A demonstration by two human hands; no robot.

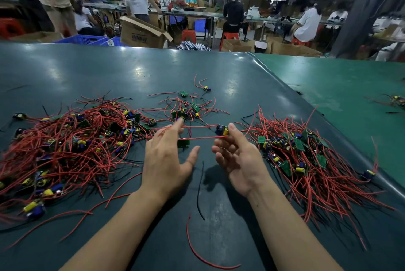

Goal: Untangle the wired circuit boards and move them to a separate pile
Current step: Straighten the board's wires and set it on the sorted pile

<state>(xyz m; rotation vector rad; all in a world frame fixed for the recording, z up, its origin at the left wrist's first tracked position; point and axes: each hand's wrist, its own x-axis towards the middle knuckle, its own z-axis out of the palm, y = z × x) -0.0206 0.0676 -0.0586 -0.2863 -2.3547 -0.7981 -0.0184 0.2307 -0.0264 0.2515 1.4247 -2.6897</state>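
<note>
Both hands raised over a dark green table point(109, 69), right hand point(237, 156) pinching a circuit board point(221, 129), left hand point(167, 156) spread

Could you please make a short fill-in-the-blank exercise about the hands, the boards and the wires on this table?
1. The wires on most of the circuit boards are ____ in colour.
2. The right hand holds a circuit board that carries a ____ capacitor.
3. The bigger, tangled pile lies on the ____ side of the left hand.
4. The table has a dark ____ surface.

Missing words: red; yellow; left; green
</note>
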